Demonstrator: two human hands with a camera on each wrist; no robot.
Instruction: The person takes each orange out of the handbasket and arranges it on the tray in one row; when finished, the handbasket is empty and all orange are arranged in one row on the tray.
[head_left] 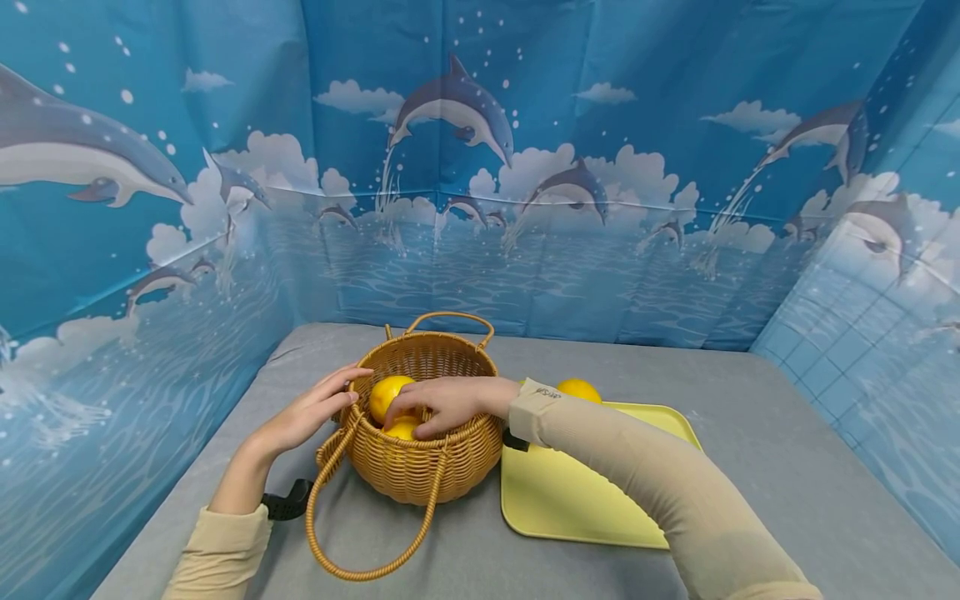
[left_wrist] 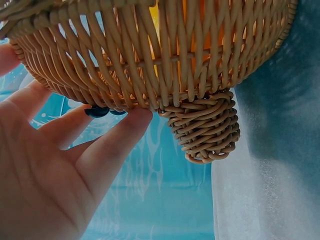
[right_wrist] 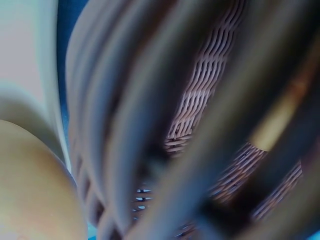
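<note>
A brown wicker basket [head_left: 420,467] with two loop handles stands on the table. My left hand [head_left: 307,414] rests at its left rim, fingers nearly straight and touching the weave; the left wrist view shows a fingertip [left_wrist: 140,117] against the basket wall. Down inside the basket, my right hand [head_left: 442,402] curls its fingers over a lemon [head_left: 402,427], which is partly hidden under them. Another lemon [head_left: 387,396] lies beside it in the basket. The right wrist view is mostly filled by blurred, close wicker [right_wrist: 120,115], and the right hand is hidden there.
A yellow tray [head_left: 577,500] lies right of the basket, partly under my right forearm. Behind that sleeve, a lemon [head_left: 579,389] shows at the tray's far side. The front handle [head_left: 360,573] hangs down over the grey tabletop [head_left: 780,467]. Dolphin-print curtains [head_left: 600,275] surround the table.
</note>
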